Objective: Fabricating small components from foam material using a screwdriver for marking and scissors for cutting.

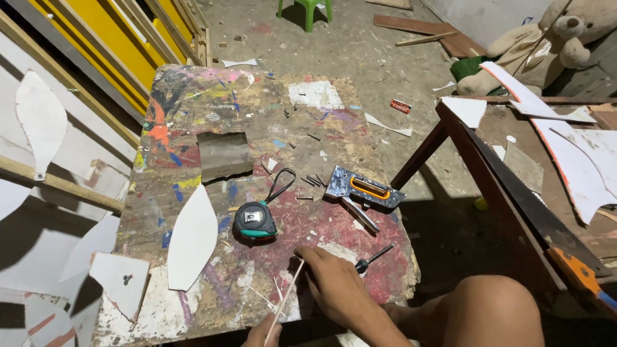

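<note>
No container is seen on the board point(193, 109); everything lies loose on its paint-smeared top. A thin pale stick point(285, 297) is pinched at its lower end by the left hand point(263, 334), of which only the thumb and a fingertip show at the bottom edge. The upper tip of the stick is met by the fingertips of the right hand point(334, 283), which is laid palm down on the board with its fingers curled toward the stick; whether the tip is actually gripped cannot be told. Just right of that hand a small screwdriver point(374, 256) is seen, its handle partly covered by the hand. A tape measure point(255, 220) with a black loop strap rests just above the stick, and a staple gun point(362, 191) with an orange-rimmed grip lies to its right, a few dark nails point(313, 180) between them. A leaf-shaped white cutout point(191, 236) lies to the left, near a piece of brown card point(223, 155).

The left hand is mostly cut off by the frame, and a bare knee point(491, 308) is cut off at the lower right. The small bits scattered higher on the board are too tiny to be named.

The board is set low over a dusty concrete floor point(360, 45). Yellow panels point(122, 45) are leaned at the upper left, a dark wooden table point(508, 193) bearing more white cutouts stands at the right, and a teddy bear point(546, 45) is slumped behind it. The legs of a green stool point(307, 9) are seen at the top.
</note>
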